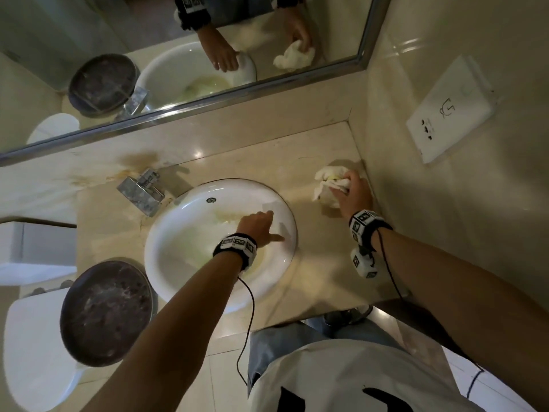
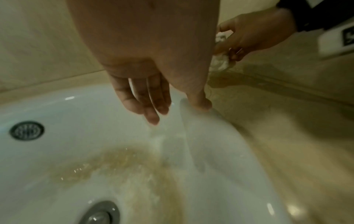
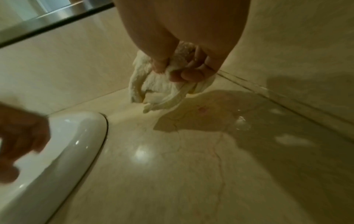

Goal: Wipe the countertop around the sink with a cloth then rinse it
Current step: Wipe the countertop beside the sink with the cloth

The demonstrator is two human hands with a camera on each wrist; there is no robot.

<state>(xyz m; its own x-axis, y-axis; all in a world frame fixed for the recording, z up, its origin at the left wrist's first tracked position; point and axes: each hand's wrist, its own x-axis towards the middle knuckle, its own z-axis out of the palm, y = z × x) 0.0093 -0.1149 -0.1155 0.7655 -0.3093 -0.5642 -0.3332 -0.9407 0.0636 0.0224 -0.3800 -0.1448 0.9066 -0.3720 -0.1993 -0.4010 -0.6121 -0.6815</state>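
My right hand (image 1: 353,191) grips a crumpled white cloth (image 1: 328,181) at the back right corner of the beige countertop (image 1: 320,263). In the right wrist view the cloth (image 3: 162,84) hangs bunched from my fingers (image 3: 189,74), just above the wet stone. My left hand (image 1: 261,226) rests over the right rim of the white sink (image 1: 184,281), fingers straight and holding nothing. In the left wrist view the fingers (image 2: 151,106) point down into the stained basin (image 2: 76,151) and the thumb touches the rim.
A chrome tap (image 1: 141,190) stands behind the sink at the left. A dark round bin (image 1: 105,313) sits at the left of the counter, above a toilet (image 1: 38,346). A mirror (image 1: 178,55) runs along the back wall. A white socket plate (image 1: 448,111) is on the right wall.
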